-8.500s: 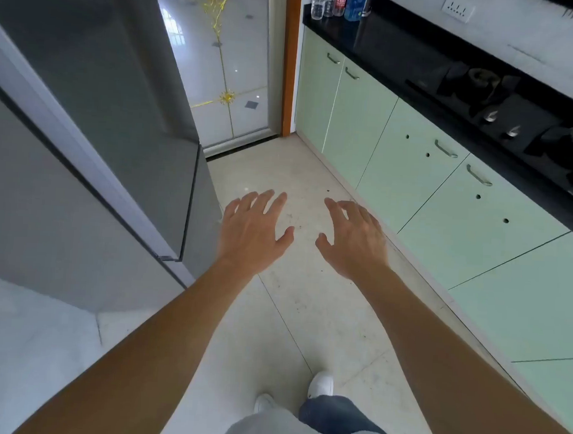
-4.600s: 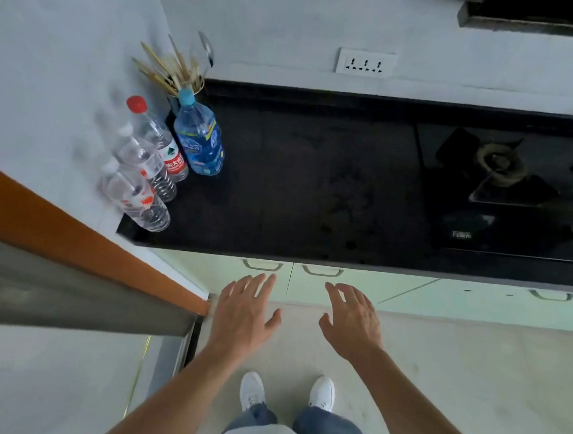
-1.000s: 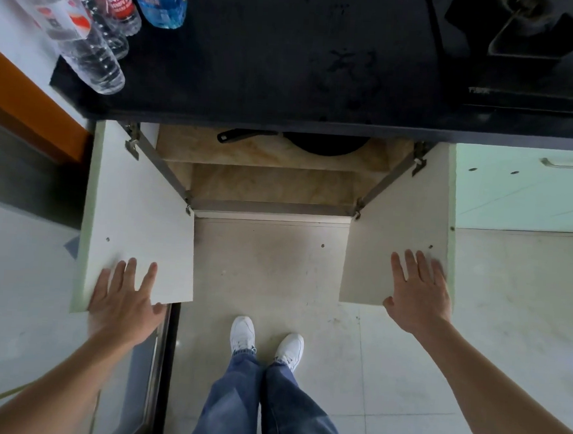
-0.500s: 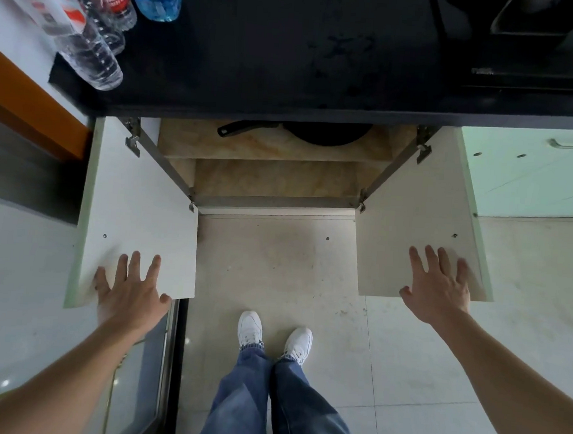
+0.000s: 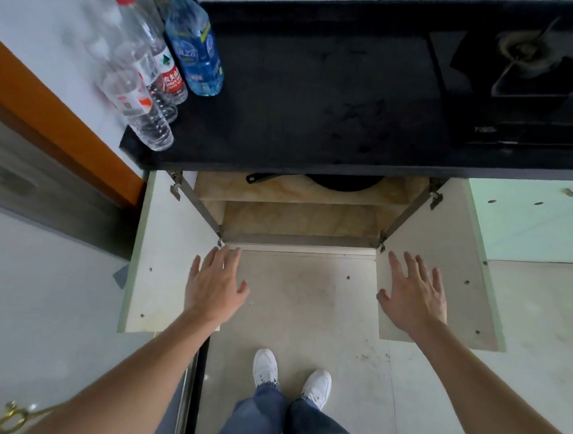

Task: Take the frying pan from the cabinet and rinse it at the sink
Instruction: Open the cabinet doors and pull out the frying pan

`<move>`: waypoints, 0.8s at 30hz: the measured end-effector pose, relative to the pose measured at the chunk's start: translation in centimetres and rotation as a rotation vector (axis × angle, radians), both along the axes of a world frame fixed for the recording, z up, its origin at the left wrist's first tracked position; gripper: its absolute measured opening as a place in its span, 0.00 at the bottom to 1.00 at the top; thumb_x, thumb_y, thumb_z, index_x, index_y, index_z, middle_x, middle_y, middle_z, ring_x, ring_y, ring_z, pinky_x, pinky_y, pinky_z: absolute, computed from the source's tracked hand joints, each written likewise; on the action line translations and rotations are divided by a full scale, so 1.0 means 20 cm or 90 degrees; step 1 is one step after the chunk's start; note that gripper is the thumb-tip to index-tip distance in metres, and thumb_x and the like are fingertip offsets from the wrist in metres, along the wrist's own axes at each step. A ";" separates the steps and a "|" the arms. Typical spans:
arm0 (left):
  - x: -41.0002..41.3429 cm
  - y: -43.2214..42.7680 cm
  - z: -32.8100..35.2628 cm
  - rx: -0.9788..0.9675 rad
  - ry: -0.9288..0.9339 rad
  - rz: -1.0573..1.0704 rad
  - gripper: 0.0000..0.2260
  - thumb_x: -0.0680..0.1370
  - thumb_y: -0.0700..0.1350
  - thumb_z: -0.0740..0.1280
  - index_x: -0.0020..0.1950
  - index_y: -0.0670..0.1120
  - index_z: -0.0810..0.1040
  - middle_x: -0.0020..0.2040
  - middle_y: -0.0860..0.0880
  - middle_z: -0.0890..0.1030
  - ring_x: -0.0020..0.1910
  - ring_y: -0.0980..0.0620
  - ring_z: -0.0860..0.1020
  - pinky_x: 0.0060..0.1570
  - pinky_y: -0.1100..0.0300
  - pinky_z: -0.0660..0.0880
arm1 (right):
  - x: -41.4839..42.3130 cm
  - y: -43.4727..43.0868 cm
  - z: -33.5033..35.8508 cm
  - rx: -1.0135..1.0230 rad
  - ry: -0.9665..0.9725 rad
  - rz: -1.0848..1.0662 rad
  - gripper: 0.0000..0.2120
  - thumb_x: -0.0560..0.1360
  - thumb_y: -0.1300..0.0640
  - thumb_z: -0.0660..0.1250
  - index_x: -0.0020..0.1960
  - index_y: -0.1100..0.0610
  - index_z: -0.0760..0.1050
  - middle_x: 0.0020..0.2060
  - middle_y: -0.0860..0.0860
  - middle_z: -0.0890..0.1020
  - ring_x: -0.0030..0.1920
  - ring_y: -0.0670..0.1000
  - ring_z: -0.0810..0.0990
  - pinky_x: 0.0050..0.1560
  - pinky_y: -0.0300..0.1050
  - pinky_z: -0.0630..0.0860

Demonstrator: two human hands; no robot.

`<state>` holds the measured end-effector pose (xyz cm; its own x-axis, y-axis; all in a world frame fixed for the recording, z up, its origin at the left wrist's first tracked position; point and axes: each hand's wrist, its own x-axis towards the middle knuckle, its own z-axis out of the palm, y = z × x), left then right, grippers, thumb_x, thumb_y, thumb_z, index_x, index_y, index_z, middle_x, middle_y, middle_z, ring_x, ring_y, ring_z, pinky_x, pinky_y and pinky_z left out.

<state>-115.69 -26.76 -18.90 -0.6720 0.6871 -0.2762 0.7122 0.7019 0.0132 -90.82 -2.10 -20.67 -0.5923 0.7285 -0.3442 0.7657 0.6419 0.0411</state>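
Note:
A black frying pan [image 5: 346, 182] rests on the upper shelf of the open cabinet [image 5: 298, 217], mostly hidden under the black countertop; its handle [image 5: 264, 177] points left. Both cabinet doors stand wide open. My left hand [image 5: 215, 284] hovers with fingers spread by the inner edge of the left door [image 5: 169, 253], empty. My right hand [image 5: 412, 296] is spread over the inner face of the right door [image 5: 450, 260], also empty. Both hands are below the cabinet opening and apart from the pan.
Several water bottles [image 5: 160, 65] stand at the left end of the black countertop [image 5: 319, 94]. A gas hob [image 5: 525, 73] is at the right. Pale green cabinet fronts [image 5: 533, 218] continue right. An orange door frame [image 5: 50, 115] is at left. My feet [image 5: 290, 376] stand on the tiled floor.
Both hands have left the outer edges of the open doors and moved inward toward the cabinet opening. The view has tilted up, showing more countertop.

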 end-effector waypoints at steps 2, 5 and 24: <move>-0.01 0.08 0.02 0.032 -0.003 -0.002 0.28 0.77 0.56 0.62 0.75 0.48 0.63 0.75 0.47 0.68 0.74 0.47 0.66 0.73 0.45 0.61 | -0.09 0.00 0.02 -0.001 0.035 0.013 0.40 0.78 0.39 0.62 0.82 0.52 0.48 0.81 0.56 0.57 0.81 0.59 0.53 0.80 0.60 0.50; -0.06 0.19 -0.02 0.057 -0.002 -0.007 0.28 0.78 0.57 0.60 0.76 0.48 0.62 0.76 0.47 0.66 0.75 0.48 0.65 0.74 0.47 0.61 | -0.21 0.00 0.01 -0.003 0.074 0.033 0.40 0.78 0.40 0.63 0.82 0.53 0.49 0.80 0.56 0.59 0.81 0.58 0.55 0.80 0.60 0.51; -0.93 0.78 -0.93 0.226 0.148 -0.132 0.29 0.77 0.59 0.62 0.75 0.47 0.66 0.74 0.46 0.69 0.70 0.45 0.70 0.69 0.46 0.68 | -1.24 0.13 -0.93 -0.102 0.296 0.063 0.37 0.81 0.40 0.59 0.83 0.50 0.46 0.81 0.53 0.56 0.80 0.56 0.57 0.78 0.54 0.59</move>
<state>-134.37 -11.17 -37.58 -0.5272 0.8378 0.1418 0.8491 0.5258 0.0505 -115.64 0.52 -39.33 -0.7734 0.6205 -0.1293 0.6141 0.6832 -0.3951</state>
